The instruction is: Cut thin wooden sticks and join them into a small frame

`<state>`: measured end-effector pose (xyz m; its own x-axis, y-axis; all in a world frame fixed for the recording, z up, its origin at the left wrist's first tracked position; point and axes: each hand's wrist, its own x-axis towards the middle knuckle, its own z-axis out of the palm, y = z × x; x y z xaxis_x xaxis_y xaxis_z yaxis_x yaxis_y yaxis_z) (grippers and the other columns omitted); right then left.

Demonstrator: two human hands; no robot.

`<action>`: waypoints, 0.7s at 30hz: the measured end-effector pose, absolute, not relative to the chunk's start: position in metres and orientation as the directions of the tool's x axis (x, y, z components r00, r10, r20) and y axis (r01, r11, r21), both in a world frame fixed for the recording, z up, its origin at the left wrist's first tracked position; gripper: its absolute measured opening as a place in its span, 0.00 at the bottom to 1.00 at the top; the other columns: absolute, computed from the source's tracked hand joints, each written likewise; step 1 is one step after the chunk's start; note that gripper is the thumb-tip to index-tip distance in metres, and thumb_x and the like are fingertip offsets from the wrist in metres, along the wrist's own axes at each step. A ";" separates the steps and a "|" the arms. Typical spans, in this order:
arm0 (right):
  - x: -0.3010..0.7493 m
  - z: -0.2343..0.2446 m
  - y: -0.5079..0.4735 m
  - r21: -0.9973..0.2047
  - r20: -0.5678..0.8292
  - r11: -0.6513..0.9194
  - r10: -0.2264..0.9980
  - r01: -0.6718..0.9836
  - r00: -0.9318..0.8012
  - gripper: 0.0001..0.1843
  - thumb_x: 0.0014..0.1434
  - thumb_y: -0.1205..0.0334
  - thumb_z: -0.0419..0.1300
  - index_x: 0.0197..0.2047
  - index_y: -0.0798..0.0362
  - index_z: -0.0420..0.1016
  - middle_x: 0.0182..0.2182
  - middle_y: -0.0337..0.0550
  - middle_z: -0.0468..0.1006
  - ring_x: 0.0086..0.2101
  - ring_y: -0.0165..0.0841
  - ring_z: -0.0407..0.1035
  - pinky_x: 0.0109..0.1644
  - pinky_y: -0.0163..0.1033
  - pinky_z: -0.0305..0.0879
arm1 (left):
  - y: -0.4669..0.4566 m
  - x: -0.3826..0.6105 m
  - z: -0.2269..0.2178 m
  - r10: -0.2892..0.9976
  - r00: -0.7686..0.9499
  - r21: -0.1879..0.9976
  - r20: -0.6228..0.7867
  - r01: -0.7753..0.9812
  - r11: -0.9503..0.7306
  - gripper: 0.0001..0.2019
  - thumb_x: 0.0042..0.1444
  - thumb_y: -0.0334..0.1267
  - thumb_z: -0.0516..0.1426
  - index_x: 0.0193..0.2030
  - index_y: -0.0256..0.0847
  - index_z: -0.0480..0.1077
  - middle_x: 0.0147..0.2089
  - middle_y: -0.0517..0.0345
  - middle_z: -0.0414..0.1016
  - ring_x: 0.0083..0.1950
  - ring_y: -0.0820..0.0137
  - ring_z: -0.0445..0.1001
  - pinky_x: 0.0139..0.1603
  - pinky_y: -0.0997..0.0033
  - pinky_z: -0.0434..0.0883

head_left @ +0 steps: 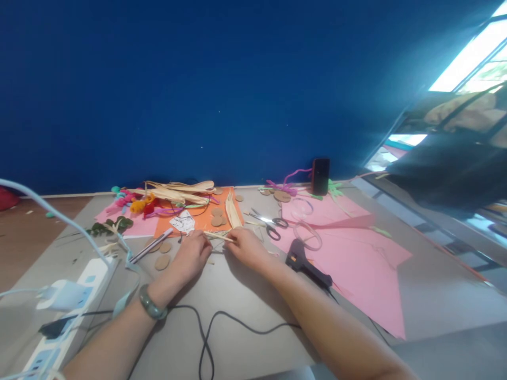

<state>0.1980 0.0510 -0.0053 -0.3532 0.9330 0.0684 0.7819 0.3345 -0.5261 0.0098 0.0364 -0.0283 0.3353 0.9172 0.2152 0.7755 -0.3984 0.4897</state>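
Both of my hands rest on the grey table near the middle. My left hand and my right hand pinch the two ends of a thin pale straw strip that lies between them. A green bracelet sits on my left wrist. Just beyond my hands lies an orange paper sheet with brown cardboard discs and more pale dried strips on it.
A black glue gun lies right of my right hand on pink paper, its cord running under my arms. Scissors, a phone, pipe cleaners, a pen and a white power strip surround the area.
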 end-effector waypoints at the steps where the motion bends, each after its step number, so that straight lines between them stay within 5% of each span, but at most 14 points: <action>1: 0.198 -0.006 0.051 -0.560 0.053 0.330 0.930 0.760 -0.364 0.05 0.54 0.65 0.57 0.31 0.54 0.74 0.30 0.42 0.75 0.31 0.31 0.65 0.32 0.32 0.53 | 0.037 0.008 -0.027 0.922 0.328 0.524 0.205 0.759 -0.386 0.06 0.55 0.33 0.52 0.29 0.39 0.68 0.35 0.53 0.69 0.39 0.64 0.67 0.43 0.63 0.64; 6: 0.197 -0.002 0.050 -0.664 0.000 0.289 0.922 0.690 -0.386 0.04 0.51 0.64 0.59 0.27 0.55 0.74 0.25 0.38 0.73 0.26 0.28 0.62 0.29 0.31 0.51 | 0.036 0.004 -0.022 0.938 0.309 0.641 0.156 0.691 -0.334 0.06 0.56 0.35 0.51 0.30 0.40 0.68 0.36 0.54 0.70 0.40 0.64 0.68 0.44 0.62 0.66; 15: 0.200 -0.001 0.051 -0.724 0.010 0.293 0.909 0.624 -0.416 0.07 0.52 0.66 0.56 0.26 0.55 0.73 0.20 0.34 0.67 0.25 0.27 0.60 0.27 0.29 0.50 | 0.035 0.005 -0.022 0.930 0.299 0.670 0.212 0.648 -0.361 0.06 0.55 0.36 0.52 0.33 0.40 0.70 0.37 0.54 0.71 0.41 0.64 0.69 0.44 0.63 0.67; 21: 0.208 0.007 0.057 -0.696 0.020 0.255 0.941 0.671 -0.337 0.08 0.53 0.65 0.55 0.25 0.55 0.72 0.19 0.34 0.66 0.24 0.27 0.58 0.27 0.30 0.48 | 0.040 -0.004 -0.021 0.952 0.096 0.653 0.290 0.707 -0.271 0.08 0.57 0.39 0.51 0.37 0.40 0.70 0.40 0.52 0.72 0.44 0.62 0.69 0.44 0.61 0.67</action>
